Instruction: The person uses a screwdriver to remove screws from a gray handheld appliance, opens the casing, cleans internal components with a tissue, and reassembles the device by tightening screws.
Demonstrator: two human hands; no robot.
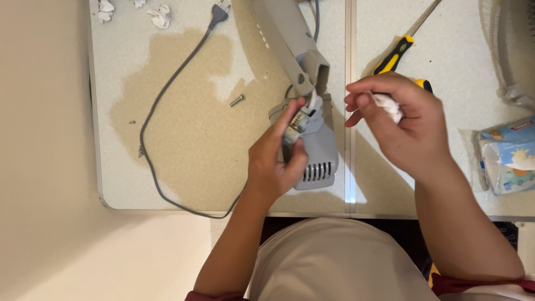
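Note:
My left hand (276, 159) grips a small grey and white part (299, 120) sticking out of a grey plastic appliance housing (322, 156) with vent slots, near the table's front edge. A long grey arm of the appliance (284, 39) runs from it toward the back. My right hand (401, 125) hovers just right of the housing and pinches a crumpled white tissue (388, 106) between its fingers.
A yellow and black screwdriver (398, 53) lies behind my right hand. A loose screw (237, 100) lies on a brown stain (178, 111). A grey power cord with plug (167, 89) curves over the left side. White tissue scraps (160, 15) sit far left; a tissue pack (508, 156) lies right.

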